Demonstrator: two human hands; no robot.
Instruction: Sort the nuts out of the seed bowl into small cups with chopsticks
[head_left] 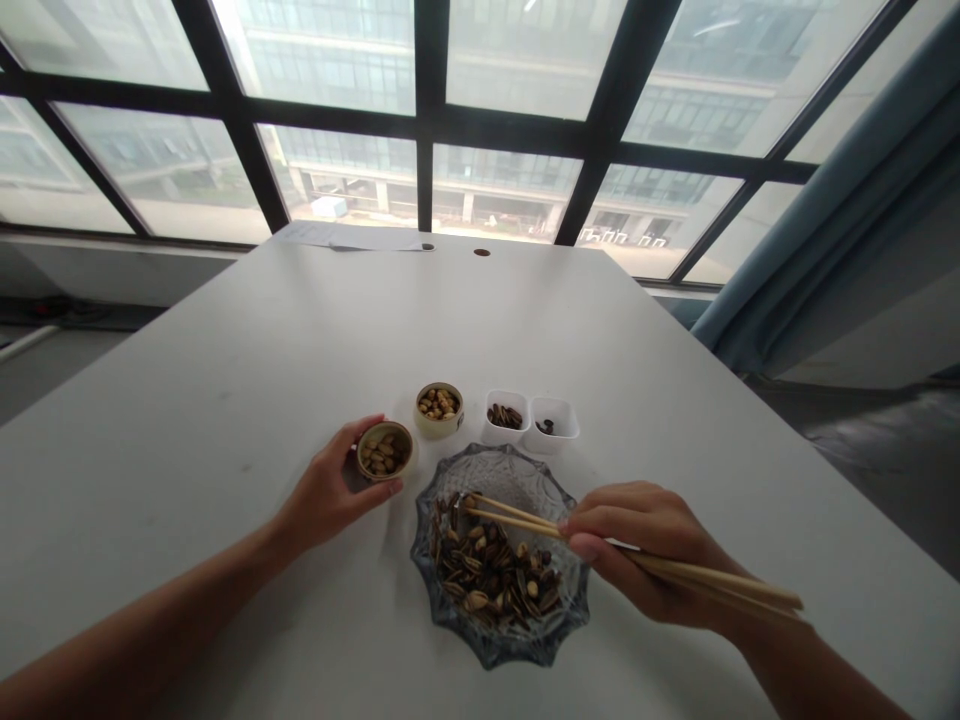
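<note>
My left hand (330,492) curls round a small round cup (410,460) of pistachio-like nuts (383,453), thumb at the near side and fingers at the far side. In my right hand (645,540) is a pair of wooden chopsticks (525,518). Their tips reach into the left part of a scalloped glass bowl (491,652), near its inner wall. Striped sunflower seeds and paler nuts (495,575) lie mixed in this bowl. Whether the tips pinch a piece is too small to tell.
Behind the bowl stand a second round cup (439,428) of light-brown nuts, a white square container (506,435) with sunflower seeds and another white container (561,440) with a few dark pieces. Papers (352,236) lie at the far end of the white table (360,320), by the windows.
</note>
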